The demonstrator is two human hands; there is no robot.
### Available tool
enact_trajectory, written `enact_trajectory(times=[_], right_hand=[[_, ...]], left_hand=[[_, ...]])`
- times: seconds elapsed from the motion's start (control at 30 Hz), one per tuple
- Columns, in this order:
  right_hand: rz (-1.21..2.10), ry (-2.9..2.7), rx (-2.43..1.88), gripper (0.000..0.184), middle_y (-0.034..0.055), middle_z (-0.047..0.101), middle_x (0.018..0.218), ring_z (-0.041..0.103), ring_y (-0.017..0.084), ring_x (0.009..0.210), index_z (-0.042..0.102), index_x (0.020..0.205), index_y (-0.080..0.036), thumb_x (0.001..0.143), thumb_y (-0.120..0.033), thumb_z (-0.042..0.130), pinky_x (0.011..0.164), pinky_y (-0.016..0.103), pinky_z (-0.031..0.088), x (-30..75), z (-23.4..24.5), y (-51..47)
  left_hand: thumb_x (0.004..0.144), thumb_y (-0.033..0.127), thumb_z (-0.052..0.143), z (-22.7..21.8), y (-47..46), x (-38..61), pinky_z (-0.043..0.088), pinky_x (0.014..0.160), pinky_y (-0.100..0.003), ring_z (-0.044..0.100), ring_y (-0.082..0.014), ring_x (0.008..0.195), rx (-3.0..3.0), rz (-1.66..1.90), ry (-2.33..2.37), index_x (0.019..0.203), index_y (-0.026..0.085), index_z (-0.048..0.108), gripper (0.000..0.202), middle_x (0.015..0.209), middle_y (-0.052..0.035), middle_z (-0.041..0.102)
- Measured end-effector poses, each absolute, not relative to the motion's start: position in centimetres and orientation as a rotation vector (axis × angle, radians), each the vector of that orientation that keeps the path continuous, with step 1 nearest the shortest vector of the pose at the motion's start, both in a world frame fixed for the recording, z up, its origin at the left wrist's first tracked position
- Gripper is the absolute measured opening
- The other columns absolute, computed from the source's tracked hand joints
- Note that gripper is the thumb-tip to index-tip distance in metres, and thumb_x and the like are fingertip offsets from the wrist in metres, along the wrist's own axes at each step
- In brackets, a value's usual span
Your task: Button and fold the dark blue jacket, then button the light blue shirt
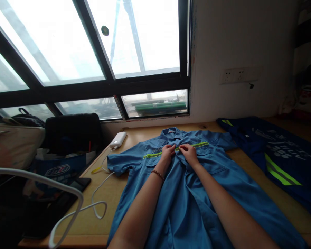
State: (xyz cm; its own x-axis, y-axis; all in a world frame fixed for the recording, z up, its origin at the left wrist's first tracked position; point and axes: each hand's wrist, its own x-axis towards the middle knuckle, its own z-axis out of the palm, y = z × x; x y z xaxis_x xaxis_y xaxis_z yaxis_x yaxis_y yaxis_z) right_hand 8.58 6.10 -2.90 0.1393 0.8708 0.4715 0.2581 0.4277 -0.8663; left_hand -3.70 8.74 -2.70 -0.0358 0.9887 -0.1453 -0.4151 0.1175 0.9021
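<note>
A blue short-sleeved work shirt [147, 180] with a yellow-green reflective stripe across the chest lies face up, its collar toward the window. My left hand [168, 152] pinches the front placket at the stripe, a beaded bracelet [158, 174] round its wrist. Close beside it, my right hand [188, 153] is closed with fingertips on the other front edge at the same height. The cloth is lifted into folds below both hands. Whether a button sits between the fingertips is too small to make out.
The shirt covers much of the wooden table [103, 186]. A white power bank [118, 139] with a white cable [94, 197] lies left. A dark blue garment [251, 152] is spread at right. Bags [59, 169] and a black chair back [72, 129] stand left of the table.
</note>
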Motion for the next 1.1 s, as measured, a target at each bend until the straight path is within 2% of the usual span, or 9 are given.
enact_trajectory(times=[0.2, 0.73, 1.0, 1.1], right_hand=[[0.426, -1.568, -1.026, 0.027, 0.0029, 0.059, 0.085, 0.054, 0.015, 0.073, 0.064, 0.098, -0.023, 0.073, -0.022, 0.053, 0.068, 0.027, 0.044, 8.3, -2.7, 5.6], [0.477, -1.601, -1.167, 0.029, 0.0006, 0.055, 0.072, 0.052, 0.012, 0.063, 0.065, 0.099, -0.020, 0.072, -0.027, 0.057, 0.064, 0.024, 0.042, 8.3, -4.0, 6.6], [0.419, -1.671, -1.200, 0.033, 0.0011, 0.055, 0.071, 0.051, 0.013, 0.065, 0.062, 0.105, -0.019, 0.074, -0.024, 0.053, 0.066, 0.025, 0.042, 8.5, -4.0, 6.6], [0.388, -1.712, -1.197, 0.039, 0.0010, 0.054, 0.075, 0.051, 0.013, 0.065, 0.056, 0.113, -0.023, 0.075, -0.021, 0.049, 0.067, 0.025, 0.042, 8.3, -3.7, 6.2]], left_hand=[[0.057, 0.022, 0.073, -2.8, 8.7, -4.4, 0.039, 0.048, -0.019, 0.049, -0.0053, 0.047, 0.821, 1.275, 0.873, 0.068, 0.013, 0.052, 0.025, 0.056, 0.0024, 0.051], [0.058, 0.026, 0.072, -3.3, 8.7, -4.3, 0.038, 0.048, -0.020, 0.050, -0.0066, 0.047, 0.812, 1.318, 0.767, 0.073, 0.011, 0.055, 0.028, 0.060, 0.0004, 0.055], [0.054, 0.009, 0.071, -3.7, 9.1, -4.3, 0.042, 0.055, -0.021, 0.054, -0.0081, 0.055, 0.728, 1.355, 0.788, 0.082, 0.013, 0.051, 0.034, 0.065, 0.0007, 0.056], [0.051, 0.006, 0.071, -3.6, 9.1, -4.3, 0.041, 0.054, -0.019, 0.054, -0.0076, 0.054, 0.723, 1.379, 0.796, 0.083, 0.014, 0.048, 0.040, 0.062, 0.0035, 0.053]])
